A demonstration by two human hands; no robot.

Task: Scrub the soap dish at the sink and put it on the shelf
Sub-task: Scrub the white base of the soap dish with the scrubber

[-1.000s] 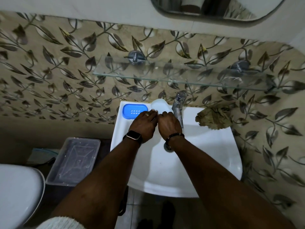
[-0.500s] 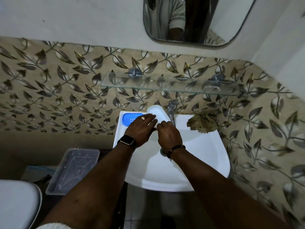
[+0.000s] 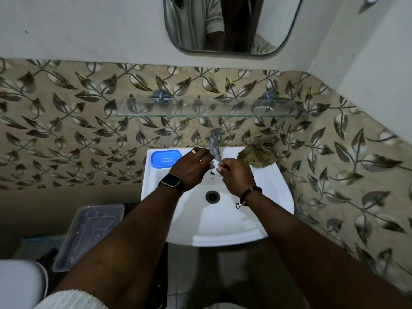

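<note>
The blue soap dish [image 3: 166, 159] lies flat on the back left corner of the white sink [image 3: 263, 221], on its rim, with no hand on it. Just beside it toward the middle of the back edge, the left hand [image 3: 191, 169] and the right hand [image 3: 237, 178] meet under the metal tap [image 3: 215, 144]. Both are curled, fingers closed toward each other, and a small white thing [image 3: 216, 169] shows between their fingertips; it is mostly hidden, so what it is and which hand grips it cannot be told. The left wrist wears a watch [image 3: 171, 181], the right a bead bracelet [image 3: 250, 192]. A crumpled brown scrubber [image 3: 258, 153] sits on the back right corner of the sink. The drain [image 3: 212, 196] lies in the basin below the hands. The glass shelf [image 3: 209, 108] hangs on the leaf-patterned wall above the tap.
</note>
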